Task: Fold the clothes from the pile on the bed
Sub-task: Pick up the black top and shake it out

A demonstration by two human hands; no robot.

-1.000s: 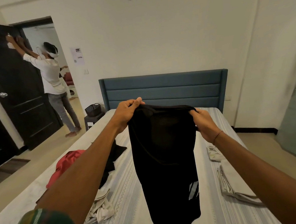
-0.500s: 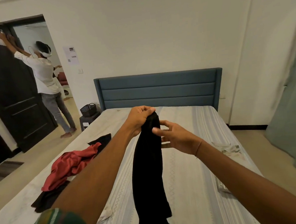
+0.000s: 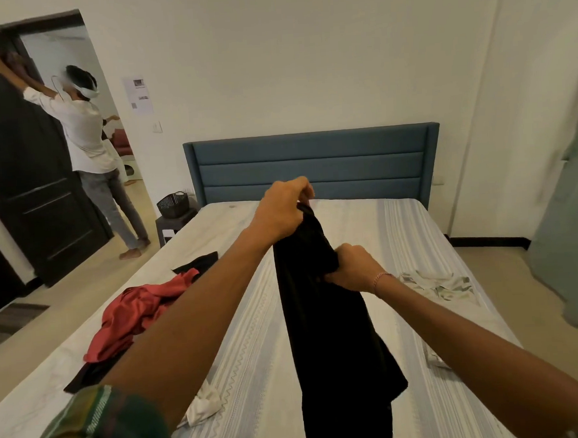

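A black garment [image 3: 332,334] hangs lengthwise above the striped bed [image 3: 249,373], folded in half along its length. My left hand [image 3: 282,207] pinches its top edge, held high. Lower down and to the right, my right hand [image 3: 353,269] grips the side of the same black garment. On the bed's left lies the pile: a red garment [image 3: 138,316] over a black one [image 3: 195,263], with a white cloth [image 3: 204,405] near my left forearm.
Light, crumpled clothes [image 3: 437,282] lie at the bed's right edge. A blue headboard [image 3: 311,165] closes the far end. A dark basket [image 3: 173,204] sits on a small side table. Another person [image 3: 90,146] stands at the dark door, far left.
The garment was spread wide between both hands, then brought together into a narrow strip. My right hand has since moved down from the top edge and closed on the garment's side.
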